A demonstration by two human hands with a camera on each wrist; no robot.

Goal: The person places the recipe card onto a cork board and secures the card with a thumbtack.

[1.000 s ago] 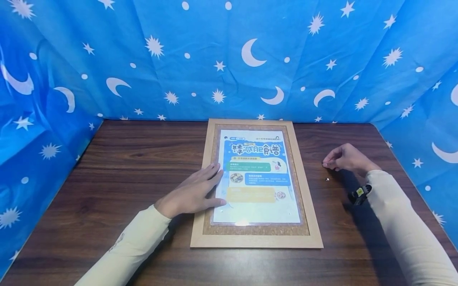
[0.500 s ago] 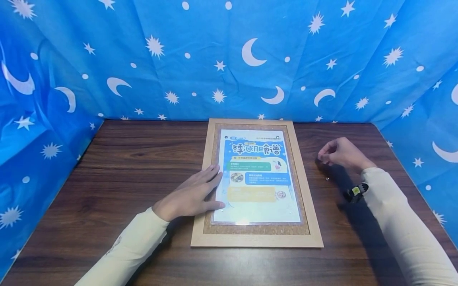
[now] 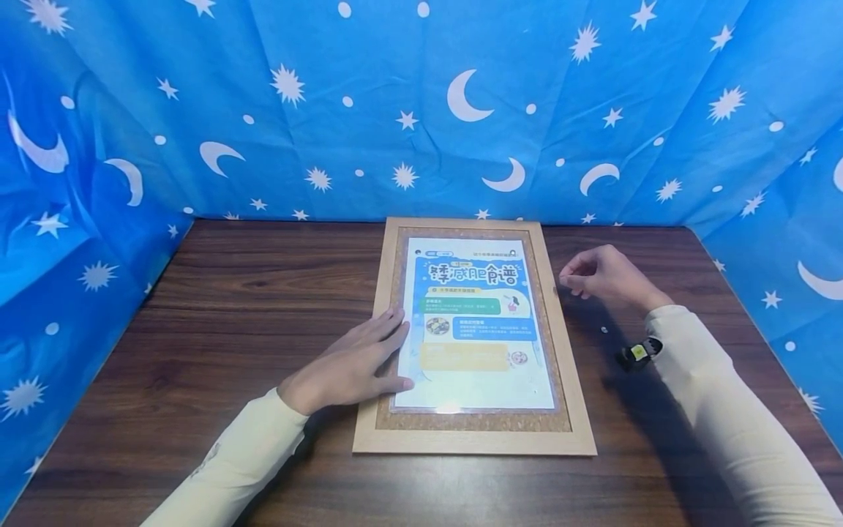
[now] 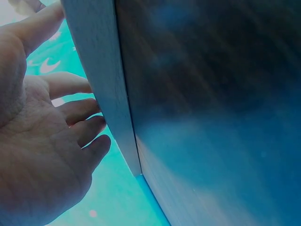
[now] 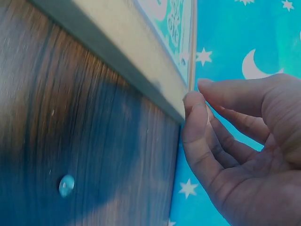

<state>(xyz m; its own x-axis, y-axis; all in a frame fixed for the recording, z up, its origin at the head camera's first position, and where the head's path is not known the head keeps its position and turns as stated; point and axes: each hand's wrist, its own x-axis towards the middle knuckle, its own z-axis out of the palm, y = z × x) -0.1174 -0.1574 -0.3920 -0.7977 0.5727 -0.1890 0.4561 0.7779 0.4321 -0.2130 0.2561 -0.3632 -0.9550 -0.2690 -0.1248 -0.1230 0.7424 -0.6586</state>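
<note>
A printed sheet in a clear sleeve (image 3: 461,391) lies on a wood-framed cork board (image 3: 474,442), with a tack (image 3: 513,252) at its upper right corner and another (image 3: 418,252) at the upper left. My left hand (image 3: 345,362) rests across the board's left side, fingers extended, fingertips and thumb on the sheet's edge. Thumb and index fingertip meet on my right hand (image 3: 602,274), just right of the frame; they pinch what appears to be a thumbtack, almost wholly hidden by the fingers. A loose thumbtack (image 5: 67,185) lies on the table below that hand.
The board lies on a dark wood-grain table (image 3: 250,293), its far edge near a blue curtain (image 3: 395,88) with moons and stars. A small black device (image 3: 637,354) is worn at the right cuff.
My right hand has moved left and slightly away from me, from beside the loose thumbtack toward the board's right frame, fingertips still together. The left hand stays nearly in place on the board.
</note>
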